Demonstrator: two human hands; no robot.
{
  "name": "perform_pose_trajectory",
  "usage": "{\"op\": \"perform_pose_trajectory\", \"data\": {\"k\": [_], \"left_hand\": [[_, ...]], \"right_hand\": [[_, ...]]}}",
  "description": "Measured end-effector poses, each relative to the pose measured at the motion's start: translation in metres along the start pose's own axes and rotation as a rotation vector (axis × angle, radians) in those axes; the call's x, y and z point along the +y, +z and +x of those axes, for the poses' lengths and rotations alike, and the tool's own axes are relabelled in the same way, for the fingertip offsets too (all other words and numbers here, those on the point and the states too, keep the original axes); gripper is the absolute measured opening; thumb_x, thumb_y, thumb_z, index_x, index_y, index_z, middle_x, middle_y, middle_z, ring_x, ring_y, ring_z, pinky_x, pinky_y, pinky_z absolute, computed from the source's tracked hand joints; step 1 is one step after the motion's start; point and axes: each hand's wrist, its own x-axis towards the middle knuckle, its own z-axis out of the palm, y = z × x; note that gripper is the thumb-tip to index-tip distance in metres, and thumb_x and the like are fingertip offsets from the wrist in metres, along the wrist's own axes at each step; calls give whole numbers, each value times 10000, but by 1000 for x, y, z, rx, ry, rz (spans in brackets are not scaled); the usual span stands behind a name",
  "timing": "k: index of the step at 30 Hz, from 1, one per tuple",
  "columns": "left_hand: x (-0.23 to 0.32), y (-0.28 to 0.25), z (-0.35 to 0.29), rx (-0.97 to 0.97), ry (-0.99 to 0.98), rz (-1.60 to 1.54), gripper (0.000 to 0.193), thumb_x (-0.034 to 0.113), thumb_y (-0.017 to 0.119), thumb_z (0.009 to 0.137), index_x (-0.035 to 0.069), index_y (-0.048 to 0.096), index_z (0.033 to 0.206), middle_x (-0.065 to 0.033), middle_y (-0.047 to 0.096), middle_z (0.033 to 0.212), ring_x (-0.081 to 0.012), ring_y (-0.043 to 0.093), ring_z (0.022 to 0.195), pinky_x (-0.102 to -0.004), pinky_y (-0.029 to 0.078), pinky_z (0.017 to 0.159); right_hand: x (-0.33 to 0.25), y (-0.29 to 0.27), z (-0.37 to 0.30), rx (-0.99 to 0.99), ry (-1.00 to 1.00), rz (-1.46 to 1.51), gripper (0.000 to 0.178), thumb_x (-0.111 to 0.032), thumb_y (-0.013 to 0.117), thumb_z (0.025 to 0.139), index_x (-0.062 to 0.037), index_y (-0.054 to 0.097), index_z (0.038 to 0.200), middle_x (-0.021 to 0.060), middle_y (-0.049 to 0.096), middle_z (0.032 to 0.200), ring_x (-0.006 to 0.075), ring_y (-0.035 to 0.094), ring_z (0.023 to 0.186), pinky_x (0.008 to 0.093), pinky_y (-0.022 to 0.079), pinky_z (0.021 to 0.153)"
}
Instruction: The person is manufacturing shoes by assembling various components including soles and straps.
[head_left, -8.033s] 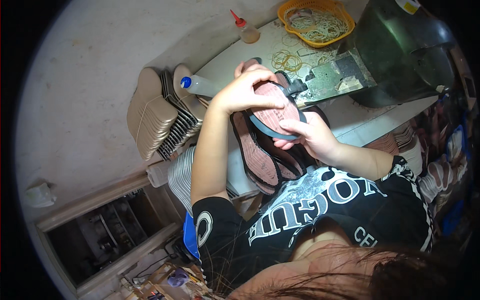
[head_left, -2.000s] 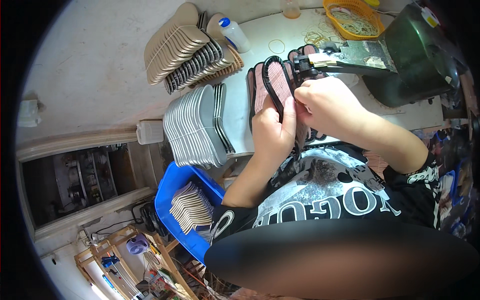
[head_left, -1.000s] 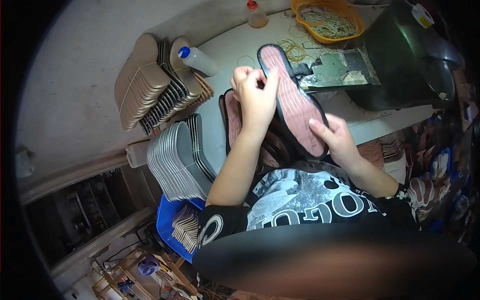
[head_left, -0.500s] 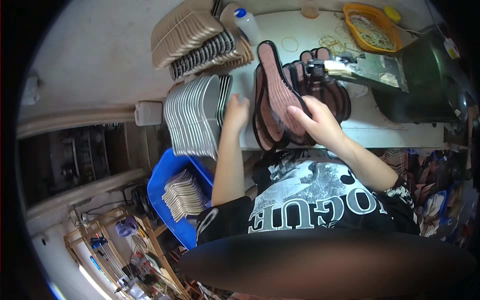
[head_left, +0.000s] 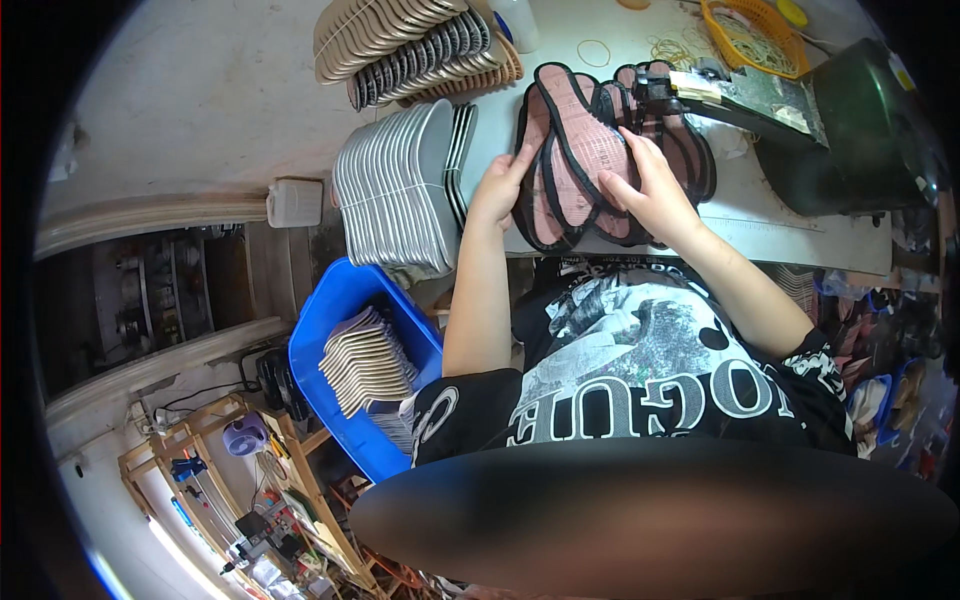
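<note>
A pink insole with black edging (head_left: 575, 135) slants across the top of a pile, and my right hand (head_left: 655, 190) grips its right edge, thumb on top. My left hand (head_left: 497, 190) is closed at the left edge of another pink insole (head_left: 537, 195), just under the first one; its fingertips are partly hidden. More pink black-edged insoles (head_left: 690, 165) lie on the table behind my right hand. Left of my left hand stands a banded row of grey sole-shaped pieces (head_left: 395, 190), with a few black-edged ones (head_left: 460, 150) at its right end.
Stacks of beige and dark soles (head_left: 395, 45) sit at the back left. A dark green machine (head_left: 840, 130) reaches over the table (head_left: 800, 235) from the right. Rubber bands fill an orange basket (head_left: 755, 40). Below left, a blue bin (head_left: 330, 400) holds more pieces.
The right hand has lowered the insole, tilted up before, flat onto the pile. My left hand has moved right from beside the grey row to the insoles. The whole view has shifted slightly.
</note>
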Motion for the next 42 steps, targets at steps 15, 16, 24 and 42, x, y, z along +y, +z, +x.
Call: {"op": "perform_pose_trajectory", "data": {"k": [15,16,24,42], "left_hand": [[35,4,-39,678,570,1104,377,355,525,926,1,655,920,-211,658,785,-383,644,765,-455,481,693],[33,-3,-36,589,528,1138,364,333,521,930,-8,648,948,-219,665,827,-400,638,817,-453,482,734],[27,-21,-53,395,423,1076,386,223,594,865,-40,585,1146,-286,635,1013,-421,610,975,-457,467,851],[107,71,-119,-108,296,159,238,148,650,903,2,566,1071,-11,630,849,-63,578,773,-196,456,722]], "right_hand": [[-22,1,-5,-54,-72,-56,660,-348,681,808,-41,455,1347,165,504,1222,334,489,1121,415,364,962],[-23,2,-5,-56,-123,-132,660,-348,682,807,-46,456,1348,163,505,1222,325,486,1124,415,364,954],[-25,5,-7,-73,-191,-196,656,-350,687,806,-74,464,1358,159,501,1241,317,474,1142,416,356,952],[-80,-44,-18,-217,98,963,480,-208,725,836,28,532,1206,83,639,1069,98,559,985,273,458,879]]}}
